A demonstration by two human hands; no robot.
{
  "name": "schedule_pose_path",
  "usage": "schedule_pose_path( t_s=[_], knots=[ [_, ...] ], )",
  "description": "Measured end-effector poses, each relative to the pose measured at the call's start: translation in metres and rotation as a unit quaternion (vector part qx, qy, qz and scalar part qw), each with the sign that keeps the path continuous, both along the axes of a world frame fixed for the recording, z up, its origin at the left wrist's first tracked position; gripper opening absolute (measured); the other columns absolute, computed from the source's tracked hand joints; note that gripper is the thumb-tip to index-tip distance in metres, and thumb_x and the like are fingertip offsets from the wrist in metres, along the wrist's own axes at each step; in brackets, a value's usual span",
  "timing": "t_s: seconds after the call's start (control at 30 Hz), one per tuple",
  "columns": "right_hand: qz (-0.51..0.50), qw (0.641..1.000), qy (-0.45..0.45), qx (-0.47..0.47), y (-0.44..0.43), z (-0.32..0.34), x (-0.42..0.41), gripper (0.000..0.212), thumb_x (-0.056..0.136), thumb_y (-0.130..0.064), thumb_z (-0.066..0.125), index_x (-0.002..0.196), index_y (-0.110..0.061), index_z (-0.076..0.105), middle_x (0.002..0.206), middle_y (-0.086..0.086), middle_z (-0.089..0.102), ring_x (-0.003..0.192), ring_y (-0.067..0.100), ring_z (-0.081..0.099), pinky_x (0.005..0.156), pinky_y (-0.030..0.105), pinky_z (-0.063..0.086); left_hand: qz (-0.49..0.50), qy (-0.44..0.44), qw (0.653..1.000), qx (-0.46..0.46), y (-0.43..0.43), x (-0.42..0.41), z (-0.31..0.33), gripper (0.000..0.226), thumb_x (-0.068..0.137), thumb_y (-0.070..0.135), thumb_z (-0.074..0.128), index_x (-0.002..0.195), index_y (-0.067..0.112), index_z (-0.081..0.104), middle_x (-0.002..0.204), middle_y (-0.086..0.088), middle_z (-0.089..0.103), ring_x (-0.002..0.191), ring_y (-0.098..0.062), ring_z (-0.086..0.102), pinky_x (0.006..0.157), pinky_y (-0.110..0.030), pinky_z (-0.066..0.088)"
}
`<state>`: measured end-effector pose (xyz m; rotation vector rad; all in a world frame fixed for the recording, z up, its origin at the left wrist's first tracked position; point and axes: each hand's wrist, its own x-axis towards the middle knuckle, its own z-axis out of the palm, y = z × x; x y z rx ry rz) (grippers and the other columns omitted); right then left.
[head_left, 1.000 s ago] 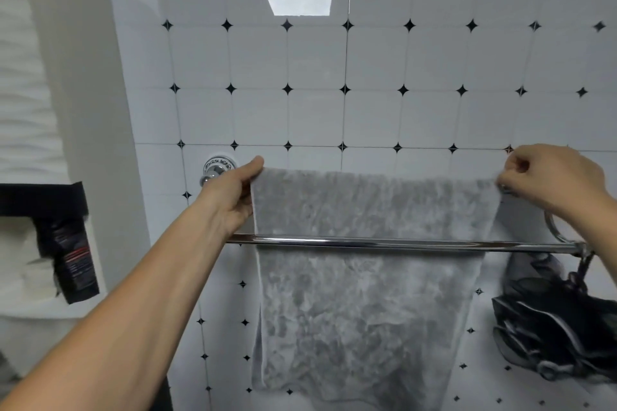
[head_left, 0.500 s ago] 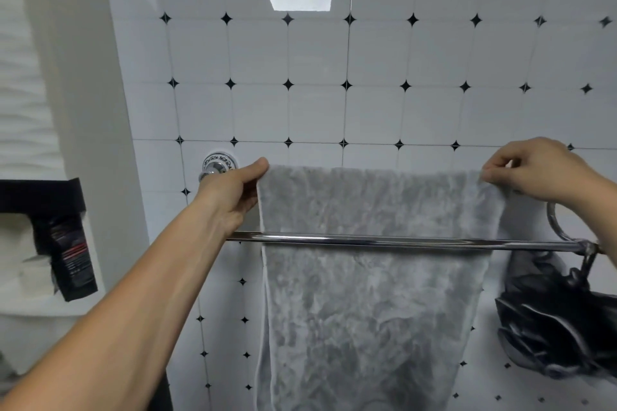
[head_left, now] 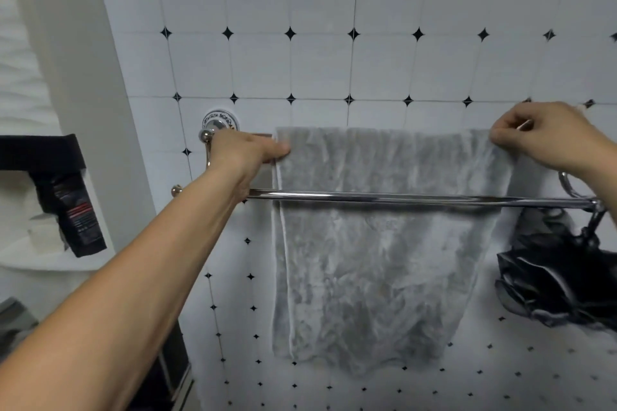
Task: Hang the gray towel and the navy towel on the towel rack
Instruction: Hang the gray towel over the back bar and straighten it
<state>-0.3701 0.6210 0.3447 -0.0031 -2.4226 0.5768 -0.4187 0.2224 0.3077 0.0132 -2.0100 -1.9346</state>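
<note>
The gray towel (head_left: 377,270) hangs spread flat behind the front chrome bar of the towel rack (head_left: 400,198), its top edge along the rear bar near the tiled wall. My left hand (head_left: 247,153) pinches the towel's top left corner. At the top right corner, my right hand (head_left: 547,137) grips the towel's edge. A dark, shiny bundle (head_left: 561,280), possibly the navy towel, hangs from the rack's right end.
The rack's round wall mount (head_left: 220,122) sits just left of my left hand. A white shelf (head_left: 43,260) at the left holds a black packet (head_left: 78,220) and white items. The wall is white tile with small black diamonds.
Both hands have lowered the towel's top edge toward the rear bar and the towel now hangs lower; the view has moved closer and tilted down.
</note>
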Motion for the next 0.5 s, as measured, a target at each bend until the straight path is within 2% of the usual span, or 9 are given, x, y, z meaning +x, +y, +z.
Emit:
schedule_pose_path(
  t_s=[0.07, 0.13, 0.2, 0.23, 0.3, 0.37, 0.43, 0.5],
  knots=[
    [-0.022, 0.998, 0.041, -0.039, -0.002, -0.009, 0.004, 0.012, 0.08, -0.031, 0.073, 0.08, -0.023, 0.065, 0.079, -0.003, 0.065, 0.072, 0.019, 0.057, 0.066, 0.028, 0.041, 0.026, 0.003, 0.999, -0.038, 0.001, 0.0, -0.001, 0.011, 0.063, 0.005, 0.081, 0.065, 0.005, 0.07, 0.078, -0.007, 0.071, 0.074, -0.021, 0.067, 0.075, -0.029, 0.051],
    [-0.109, 0.982, 0.13, -0.083, -0.005, -0.026, 0.016, 0.022, 0.078, -0.041, 0.067, 0.082, -0.02, 0.063, 0.077, -0.002, 0.065, 0.075, 0.021, 0.06, 0.073, 0.033, 0.047, 0.066, 0.02, 0.993, -0.099, 0.001, -0.001, 0.0, 0.007, 0.069, 0.01, 0.072, 0.071, 0.004, 0.069, 0.074, -0.007, 0.064, 0.068, -0.021, 0.057, 0.067, -0.03, 0.045],
    [-0.158, 0.962, 0.186, -0.122, -0.014, -0.06, 0.035, 0.033, 0.081, -0.047, 0.056, 0.076, -0.015, 0.06, 0.071, 0.003, 0.068, 0.072, 0.027, 0.065, 0.076, 0.043, 0.054, 0.139, 0.049, 0.965, -0.219, 0.0, -0.002, 0.002, 0.011, 0.078, 0.02, 0.064, 0.075, 0.011, 0.069, 0.08, -0.005, 0.067, 0.074, -0.025, 0.06, 0.07, -0.032, 0.047],
    [-0.158, 0.965, 0.177, -0.112, -0.02, -0.086, 0.043, 0.04, 0.083, -0.05, 0.051, 0.069, -0.013, 0.059, 0.065, 0.005, 0.068, 0.068, 0.03, 0.065, 0.074, 0.044, 0.055, 0.18, 0.063, 0.942, -0.275, -0.001, 0.0, 0.004, 0.014, 0.083, 0.026, 0.059, 0.078, 0.015, 0.067, 0.087, -0.004, 0.069, 0.083, -0.028, 0.062, 0.073, -0.033, 0.047],
    [-0.157, 0.985, 0.056, -0.045, -0.032, -0.142, 0.053, 0.048, 0.084, -0.054, 0.045, 0.06, -0.015, 0.06, 0.06, 0.005, 0.067, 0.065, 0.031, 0.063, 0.067, 0.038, 0.052, 0.225, 0.095, 0.915, -0.321, -0.002, -0.002, 0.007, 0.017, 0.09, 0.031, 0.05, 0.086, 0.019, 0.062, 0.1, -0.007, 0.07, 0.1, -0.034, 0.061, 0.082, -0.039, 0.046],
    [-0.174, 0.977, -0.118, -0.016, -0.036, -0.186, 0.046, 0.044, 0.084, -0.056, 0.05, 0.077, -0.016, 0.066, 0.078, 0.011, 0.071, 0.074, 0.032, 0.063, 0.063, 0.035, 0.047, 0.232, 0.111, 0.91, -0.324, -0.002, -0.007, 0.01, 0.019, 0.093, 0.03, 0.048, 0.094, 0.016, 0.061, 0.107, -0.011, 0.069, 0.108, -0.035, 0.058, 0.09, -0.042, 0.044],
    [-0.173, 0.958, -0.218, -0.068, -0.03, -0.211, 0.032, 0.049, 0.086, -0.049, 0.06, 0.106, -0.004, 0.065, 0.098, 0.016, 0.07, 0.09, 0.035, 0.063, 0.069, 0.036, 0.046, 0.224, 0.122, 0.917, -0.306, -0.001, -0.012, 0.009, 0.023, 0.09, 0.032, 0.053, 0.101, 0.014, 0.063, 0.108, -0.009, 0.07, 0.108, -0.032, 0.059, 0.091, -0.038, 0.044],
    [-0.112, 0.952, -0.225, -0.177, -0.024, -0.22, 0.021, 0.043, 0.082, -0.039, 0.068, 0.111, -0.006, 0.066, 0.1, 0.01, 0.07, 0.098, 0.032, 0.063, 0.078, 0.036, 0.048, 0.19, 0.133, 0.937, -0.261, 0.0, -0.01, 0.001, 0.033, 0.081, 0.037, 0.063, 0.107, 0.016, 0.063, 0.104, -0.006, 0.07, 0.101, -0.025, 0.062, 0.086, -0.031, 0.044]
  ],
)
